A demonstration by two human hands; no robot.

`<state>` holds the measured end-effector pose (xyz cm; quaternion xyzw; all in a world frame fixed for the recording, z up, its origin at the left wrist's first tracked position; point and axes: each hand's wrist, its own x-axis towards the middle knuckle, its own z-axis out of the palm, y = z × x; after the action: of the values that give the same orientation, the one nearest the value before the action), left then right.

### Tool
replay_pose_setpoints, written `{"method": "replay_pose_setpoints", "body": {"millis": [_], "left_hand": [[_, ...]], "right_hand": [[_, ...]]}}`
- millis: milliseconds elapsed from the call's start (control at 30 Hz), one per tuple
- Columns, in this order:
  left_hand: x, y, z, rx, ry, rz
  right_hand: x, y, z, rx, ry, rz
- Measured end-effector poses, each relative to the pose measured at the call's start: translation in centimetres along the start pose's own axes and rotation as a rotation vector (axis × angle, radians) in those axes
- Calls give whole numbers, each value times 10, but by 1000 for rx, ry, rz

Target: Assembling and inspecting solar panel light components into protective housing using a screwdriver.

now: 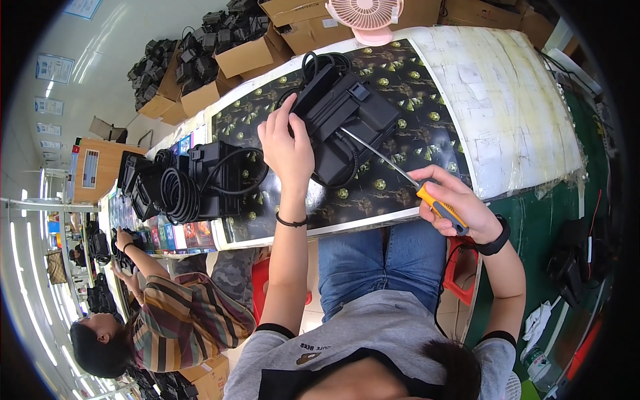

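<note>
A black plastic box with a latch and a ribbed cable [357,107] lies on the dark patterned mat in front of me. My left hand [288,143] rests at its left side, fingers apart and extended against the raised black part. In my right hand [453,203] is a screwdriver [437,208] with a yellow and grey handle. Its long metal shaft slants up and left, and the tip meets the box near its middle. Whether the tip sits in a screw is too small to tell.
More black boxes with coiled cables [200,180] stand left on the table. A pink fan [368,17] is at the far edge. Cardboard boxes [250,57] heaped with black units lie beyond. A co-worker in a striped shirt [180,313] sits at my left.
</note>
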<state>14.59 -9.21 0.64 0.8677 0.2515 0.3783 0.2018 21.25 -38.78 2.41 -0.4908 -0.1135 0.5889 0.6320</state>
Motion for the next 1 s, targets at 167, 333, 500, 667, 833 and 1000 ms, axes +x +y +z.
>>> {"method": "replay_pose_setpoints", "body": {"millis": [167, 333, 500, 667, 833, 1000], "left_hand": [[-3, -3, 3, -17, 52, -17], [-4, -2, 5, -90, 99, -62], [-6, 4, 4, -162, 116, -126], [-12, 5, 9, -231, 134, -127], [-14, 9, 7, -264, 152, -151], [-14, 12, 4, -212, 116, -153]], "right_hand": [[-3, -2, 9, -2, 25, 0], [-6, -5, -8, 235, -97, 75], [-13, -6, 18, -354, 58, -102], [-13, 14, 36, -1137, 310, -543], [-15, 18, 44, -1515, 466, -658], [-13, 26, 47, -1711, 517, -654]]}}
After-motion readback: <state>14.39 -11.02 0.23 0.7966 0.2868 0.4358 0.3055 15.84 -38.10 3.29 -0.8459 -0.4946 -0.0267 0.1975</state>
